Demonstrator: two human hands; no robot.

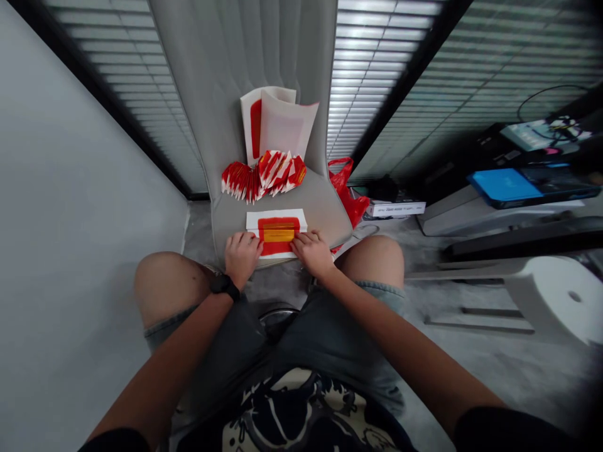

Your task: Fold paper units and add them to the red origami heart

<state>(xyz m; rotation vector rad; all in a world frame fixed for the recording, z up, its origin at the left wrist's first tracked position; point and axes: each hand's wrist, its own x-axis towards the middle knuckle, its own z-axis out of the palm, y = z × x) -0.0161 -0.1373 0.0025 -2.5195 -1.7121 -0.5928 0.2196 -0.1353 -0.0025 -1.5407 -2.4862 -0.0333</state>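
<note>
Head view: left hand point(242, 257) on red envelope point(277, 235) (gold-striped)

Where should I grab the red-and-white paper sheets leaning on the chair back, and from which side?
The top edge of the paper sheets, pinched from above and the front, probably works best. They lean against the chair backrest with that edge free, while the folded red-and-white paper pieces crowd their lower part.
</note>
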